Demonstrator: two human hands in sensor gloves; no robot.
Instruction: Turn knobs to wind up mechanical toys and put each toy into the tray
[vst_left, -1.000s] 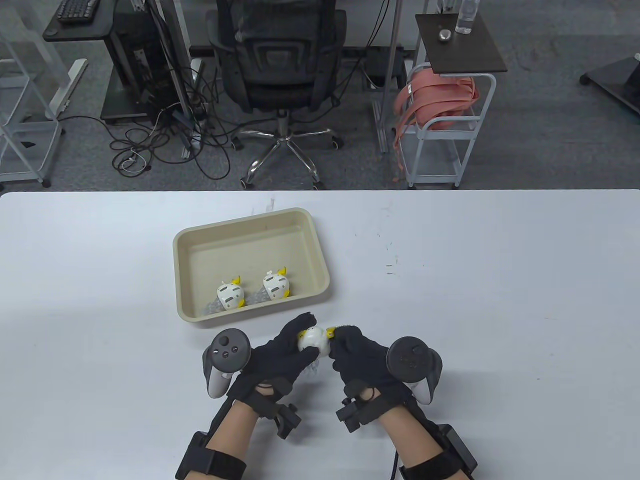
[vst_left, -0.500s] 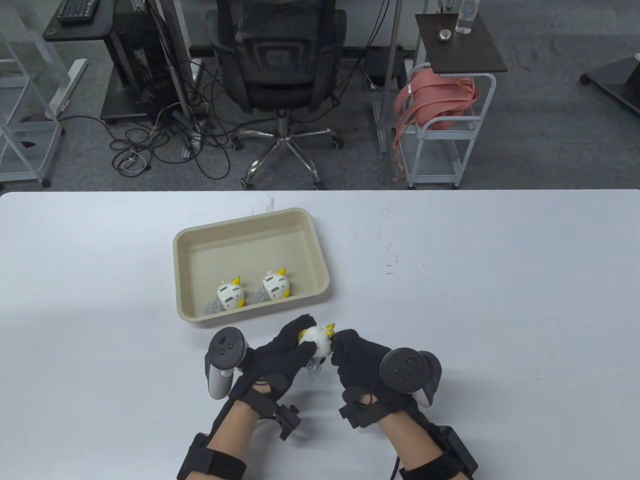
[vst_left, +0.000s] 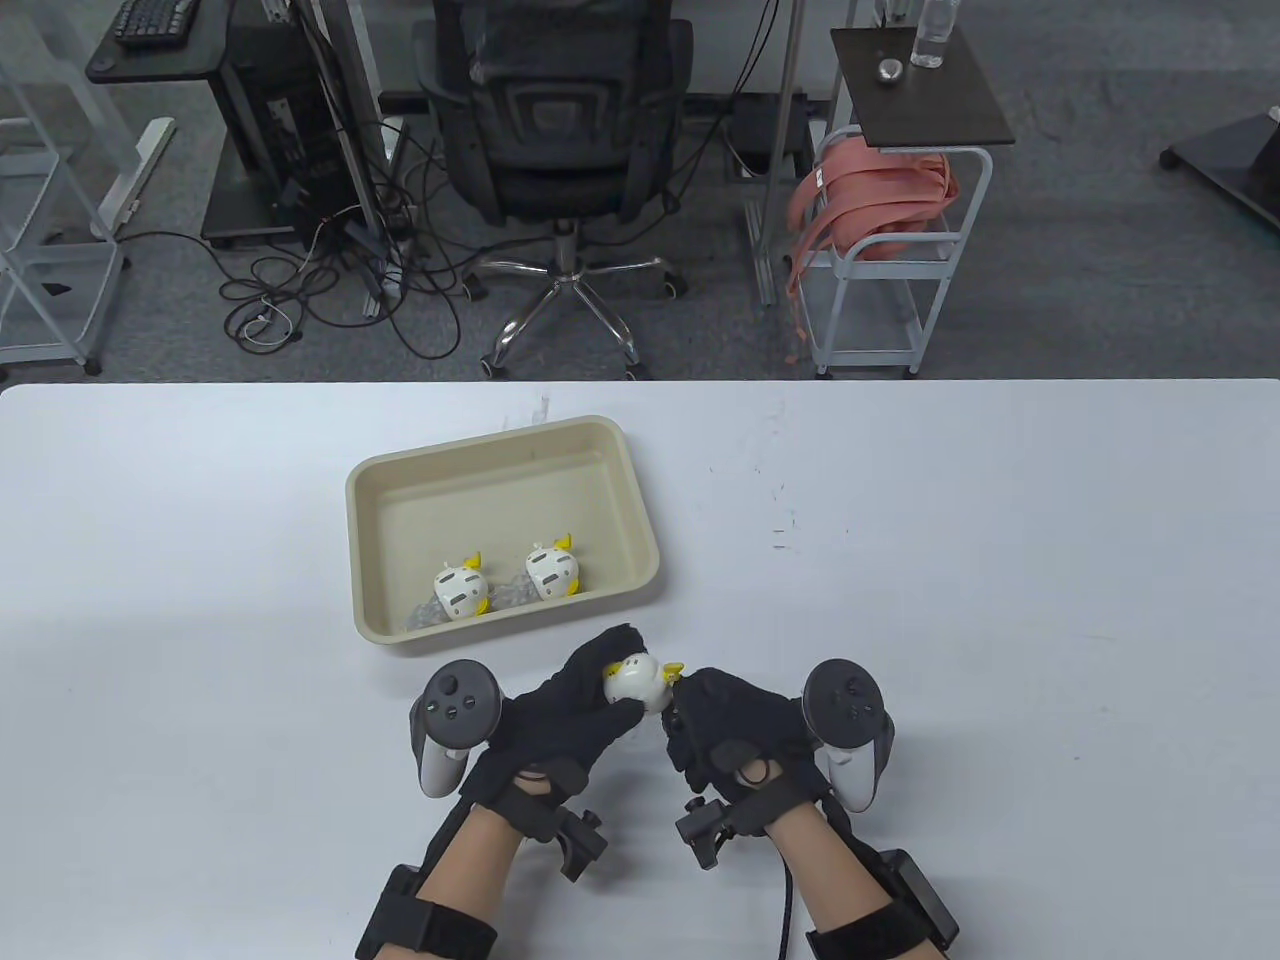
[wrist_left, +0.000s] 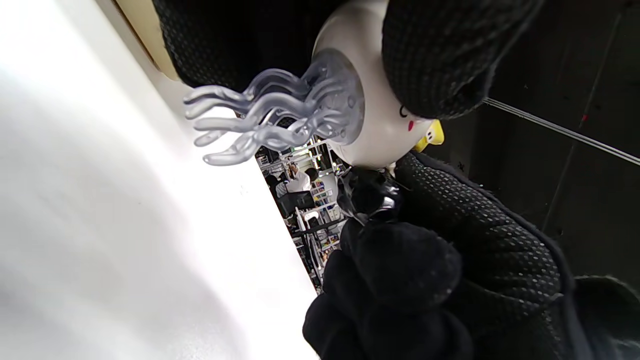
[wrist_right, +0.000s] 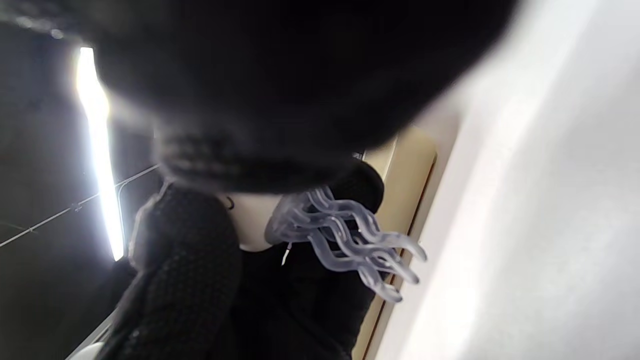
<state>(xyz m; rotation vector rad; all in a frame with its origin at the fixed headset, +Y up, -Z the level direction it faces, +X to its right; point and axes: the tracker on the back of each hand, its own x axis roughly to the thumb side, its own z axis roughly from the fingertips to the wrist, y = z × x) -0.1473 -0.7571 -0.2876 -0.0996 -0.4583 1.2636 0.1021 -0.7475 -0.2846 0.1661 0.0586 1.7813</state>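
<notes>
My left hand (vst_left: 585, 700) grips a white wind-up toy (vst_left: 637, 682) with yellow trim, held just above the table in front of the tray. In the left wrist view the toy (wrist_left: 372, 135) shows clear wavy tentacles (wrist_left: 270, 115) under its body. My right hand (vst_left: 715, 715) pinches the knob on the toy's right side; the knob itself is hidden by the fingers. The right wrist view shows the tentacles (wrist_right: 345, 240) with the tray (wrist_right: 405, 175) behind. The beige tray (vst_left: 380, 520) holds two more such toys (vst_left: 460, 588) (vst_left: 552, 570) near its front wall.
The white table (vst_left: 1000, 560) stretches wide to the right and left of my hands. Beyond its far edge stand an office chair (vst_left: 560, 130), a white cart with pink straps (vst_left: 880, 210) and a dark side table (vst_left: 920, 85).
My right hand has rolled at the wrist, its tracker swinging from the back of the hand to the right side. The toy has turned slightly in my left hand.
</notes>
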